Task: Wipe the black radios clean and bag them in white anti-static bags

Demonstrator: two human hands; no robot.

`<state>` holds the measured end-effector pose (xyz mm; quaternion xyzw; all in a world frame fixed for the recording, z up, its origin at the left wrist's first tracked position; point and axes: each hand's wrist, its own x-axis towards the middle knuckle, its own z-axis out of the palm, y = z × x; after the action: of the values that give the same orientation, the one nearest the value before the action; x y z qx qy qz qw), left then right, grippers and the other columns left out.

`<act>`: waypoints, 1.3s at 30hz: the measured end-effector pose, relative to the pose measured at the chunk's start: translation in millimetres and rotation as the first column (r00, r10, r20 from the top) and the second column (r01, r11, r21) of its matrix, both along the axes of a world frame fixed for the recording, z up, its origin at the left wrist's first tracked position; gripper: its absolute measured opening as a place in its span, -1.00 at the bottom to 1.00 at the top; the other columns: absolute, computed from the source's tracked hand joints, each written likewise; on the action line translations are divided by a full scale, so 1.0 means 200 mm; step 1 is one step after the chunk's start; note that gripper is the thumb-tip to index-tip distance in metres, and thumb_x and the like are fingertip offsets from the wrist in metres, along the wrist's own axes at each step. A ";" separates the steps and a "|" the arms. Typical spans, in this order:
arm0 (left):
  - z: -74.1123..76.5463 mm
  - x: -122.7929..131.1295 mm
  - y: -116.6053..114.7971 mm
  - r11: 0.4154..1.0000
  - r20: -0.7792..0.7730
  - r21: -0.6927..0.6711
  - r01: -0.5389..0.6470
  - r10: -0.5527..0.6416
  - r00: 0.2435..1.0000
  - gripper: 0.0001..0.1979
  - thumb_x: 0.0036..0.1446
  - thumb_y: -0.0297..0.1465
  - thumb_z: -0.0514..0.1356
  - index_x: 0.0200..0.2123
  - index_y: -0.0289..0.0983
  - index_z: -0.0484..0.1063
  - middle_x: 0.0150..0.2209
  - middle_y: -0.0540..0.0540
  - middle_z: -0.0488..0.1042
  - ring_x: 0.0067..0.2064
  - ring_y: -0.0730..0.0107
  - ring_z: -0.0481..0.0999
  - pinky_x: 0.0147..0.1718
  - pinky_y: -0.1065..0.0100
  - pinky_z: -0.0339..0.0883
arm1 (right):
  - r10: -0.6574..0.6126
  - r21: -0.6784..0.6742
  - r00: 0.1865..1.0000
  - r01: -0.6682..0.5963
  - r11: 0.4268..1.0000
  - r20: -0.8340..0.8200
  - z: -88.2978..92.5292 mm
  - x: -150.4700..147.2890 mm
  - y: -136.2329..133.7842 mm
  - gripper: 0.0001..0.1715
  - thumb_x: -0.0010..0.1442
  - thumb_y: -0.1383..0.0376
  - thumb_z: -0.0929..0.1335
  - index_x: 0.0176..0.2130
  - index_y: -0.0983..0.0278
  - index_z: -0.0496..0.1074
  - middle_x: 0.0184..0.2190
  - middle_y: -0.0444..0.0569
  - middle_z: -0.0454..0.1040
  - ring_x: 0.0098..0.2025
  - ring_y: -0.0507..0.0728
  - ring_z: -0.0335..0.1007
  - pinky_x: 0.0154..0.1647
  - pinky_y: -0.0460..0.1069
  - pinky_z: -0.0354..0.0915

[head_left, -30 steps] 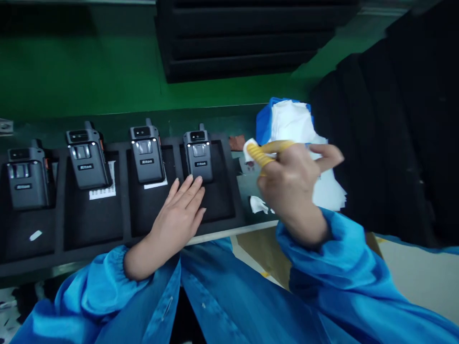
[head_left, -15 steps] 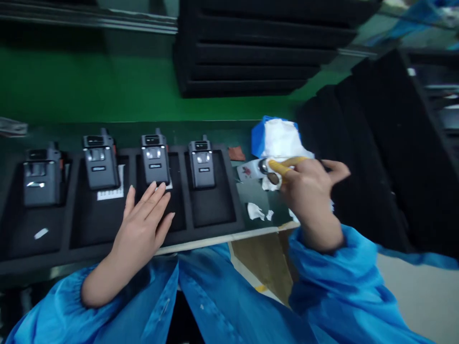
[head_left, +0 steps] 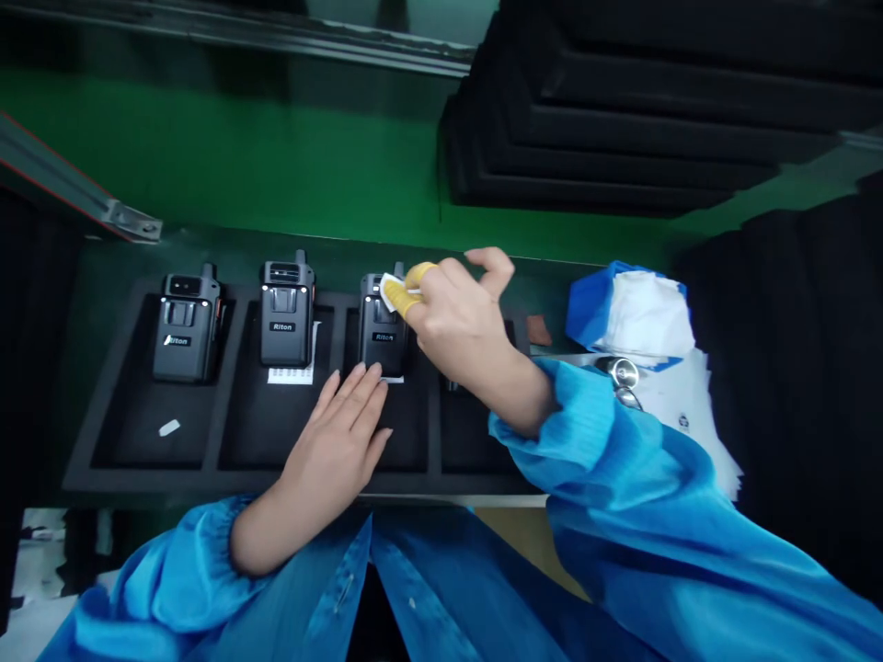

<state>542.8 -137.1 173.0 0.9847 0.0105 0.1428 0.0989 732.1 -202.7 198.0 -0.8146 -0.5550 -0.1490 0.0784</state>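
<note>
Several dark walkie-talkies lie in a black foam tray with compartments. My right hand, with yellow finger cots on two fingers, presses a small white wipe against the upper part of the third walkie-talkie. My left hand lies flat with fingers outstretched, its fingertips at that walkie-talkie's lower edge. To its left rest a second walkie-talkie, over a white printed label, and another walkie-talkie at the far left. My right hand and forearm mostly hide the rightmost compartment.
A blue box of white wipes stands on the right, with a metal-topped bottle by my sleeve. Black foam trays are stacked behind and along the right side. A brown scrap lies beside the tray.
My right hand has moved left from beside the wipe box and bottle onto the third walkie-talkie, now with a white wipe. The view has shifted left; my left hand stays by the same walkie-talkie.
</note>
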 end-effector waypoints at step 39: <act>-0.02 0.00 -0.02 0.991 -0.037 -0.127 -0.037 0.032 0.999 -0.59 0.29 -0.45 0.02 0.16 -0.47 0.33 0.20 -0.37 0.37 0.25 0.00 0.35 0.22 -0.07 0.24 | -0.108 -0.099 0.994 0.110 0.989 0.027 -0.06 0.03 -0.02 -0.55 0.32 0.42 0.11 -0.32 0.21 0.50 -0.32 -0.06 0.41 -0.18 0.11 0.18 0.08 0.20 -0.13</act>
<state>542.6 -140.4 168.9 0.9784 0.0384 0.1262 0.1591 737.3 -206.7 186.1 -0.8451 -0.5171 -0.1338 0.0229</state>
